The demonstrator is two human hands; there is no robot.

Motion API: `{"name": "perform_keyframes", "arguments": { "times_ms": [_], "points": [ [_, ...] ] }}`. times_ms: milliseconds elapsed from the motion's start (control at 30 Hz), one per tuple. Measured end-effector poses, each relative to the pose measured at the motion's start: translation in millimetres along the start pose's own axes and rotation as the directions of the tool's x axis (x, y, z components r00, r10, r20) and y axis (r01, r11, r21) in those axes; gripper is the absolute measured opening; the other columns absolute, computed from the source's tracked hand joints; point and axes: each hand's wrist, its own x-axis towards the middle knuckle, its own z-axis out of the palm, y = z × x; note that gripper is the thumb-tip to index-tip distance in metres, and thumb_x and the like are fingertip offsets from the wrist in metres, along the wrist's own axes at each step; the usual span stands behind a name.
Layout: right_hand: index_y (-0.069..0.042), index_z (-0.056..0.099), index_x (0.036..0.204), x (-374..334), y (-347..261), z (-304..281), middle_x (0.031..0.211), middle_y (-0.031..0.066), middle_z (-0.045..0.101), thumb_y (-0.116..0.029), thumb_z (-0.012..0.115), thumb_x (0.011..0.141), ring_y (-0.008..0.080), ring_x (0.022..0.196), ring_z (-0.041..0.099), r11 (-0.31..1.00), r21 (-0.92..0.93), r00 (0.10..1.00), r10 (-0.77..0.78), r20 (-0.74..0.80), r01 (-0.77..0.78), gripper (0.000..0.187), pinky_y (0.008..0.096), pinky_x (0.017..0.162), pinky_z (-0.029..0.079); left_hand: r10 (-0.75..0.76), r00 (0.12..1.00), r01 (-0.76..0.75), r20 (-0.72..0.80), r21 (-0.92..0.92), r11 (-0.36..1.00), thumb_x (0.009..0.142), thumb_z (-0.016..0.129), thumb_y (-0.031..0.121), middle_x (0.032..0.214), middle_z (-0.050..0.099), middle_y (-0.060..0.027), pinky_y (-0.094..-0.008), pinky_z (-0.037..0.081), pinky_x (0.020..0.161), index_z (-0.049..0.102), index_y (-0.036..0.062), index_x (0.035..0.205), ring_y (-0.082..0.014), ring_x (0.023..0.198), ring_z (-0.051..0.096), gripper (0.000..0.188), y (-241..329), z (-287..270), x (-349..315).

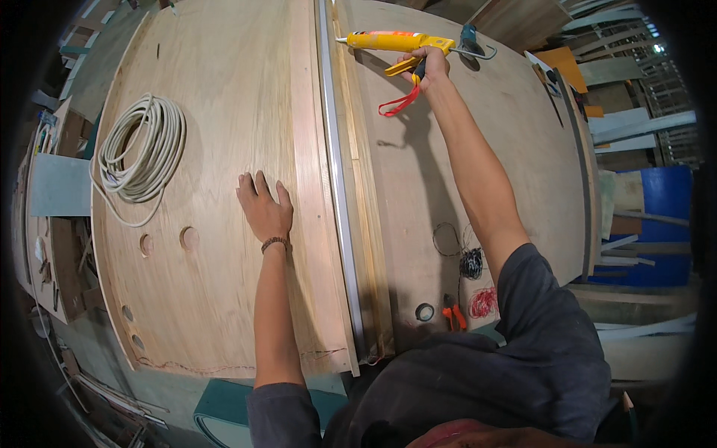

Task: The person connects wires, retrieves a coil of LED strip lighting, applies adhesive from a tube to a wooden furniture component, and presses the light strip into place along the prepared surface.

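My right hand (431,66) is wrapped round the grip of a yellow caulking gun (396,41), held out at the far side. A cartridge sits in the gun, its nozzle pointing left at the wooden strip (351,149) beside a long pale metal channel (334,142). From the handle hangs a red strap (399,104). My left hand (267,209) lies with fingers spread on the plywood panel (224,299), holding nothing; a beaded bracelet is on its wrist.
A coil of whitish cable (146,149) rests on the left panel, near round cut holes (189,238). On the right panel lie black wire (470,263), red wire (483,302), a tape roll (424,311), orange-handled pliers (454,313) and a dark teal tool (468,39). Boards stand at right.
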Motion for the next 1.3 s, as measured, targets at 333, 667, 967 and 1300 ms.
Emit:
{"name": "perform_keyframes", "arguments": {
  "times_ms": [333, 667, 967, 1300],
  "points": [
    [0.006, 0.046, 0.096, -47, 17, -10, 0.076, 0.0206, 0.056, -0.003, 0.050, 0.077, 0.0365, 0.067, 0.064, 0.997, -0.061, 0.997, -0.042, -0.067, 0.038, 0.022, 0.0598, 0.073, 0.060, 0.016, 1.000, -0.016, -0.019, 0.026, 1.000, 0.096, 0.058, 0.029, 0.142, 0.049, -0.0254, -0.0505, 0.028, 0.121, 0.057, -0.0021, 0.132, -0.0407, 0.140, 0.039, 0.047, -3, -1, -3],
    [0.009, 0.049, 0.114, -107, 35, -36, 0.102, 0.0231, 0.062, -0.001, 0.054, 0.082, 0.0356, 0.095, 0.065, 1.000, 0.006, 1.000, 0.009, 0.025, -0.009, 0.034, 0.0572, 0.095, 0.056, 0.031, 0.999, -0.030, -0.034, 0.041, 0.999, 0.096, 0.058, 0.028, 0.140, 0.051, -0.0253, -0.0501, 0.029, 0.121, 0.057, -0.0013, 0.131, -0.0401, 0.140, 0.041, 0.046, -2, -2, -5],
    [0.007, 0.055, 0.103, -225, 35, -61, 0.092, 0.0196, 0.064, -0.002, 0.053, 0.081, 0.0336, 0.090, 0.067, 0.999, -0.029, 0.997, 0.021, -0.075, -0.023, 0.024, 0.0507, 0.096, 0.057, 0.065, 0.997, -0.061, -0.047, 0.078, 0.995, 0.095, 0.059, 0.030, 0.139, 0.050, -0.0251, -0.0483, 0.031, 0.117, 0.059, -0.0021, 0.128, -0.0395, 0.137, 0.040, 0.046, -7, 2, -6],
    [0.004, 0.056, 0.084, -293, 49, -96, 0.082, 0.0174, 0.060, -0.006, 0.054, 0.080, 0.0334, 0.078, 0.065, 0.996, -0.088, 0.985, -0.005, -0.174, -0.011, 0.011, 0.0531, 0.081, 0.060, 0.024, 0.999, -0.026, 0.031, 0.051, 0.998, 0.097, 0.054, 0.034, 0.144, 0.049, -0.0261, -0.0493, 0.024, 0.123, 0.057, -0.0012, 0.133, -0.0379, 0.144, 0.036, 0.050, -4, -1, -7]
  ]
}}
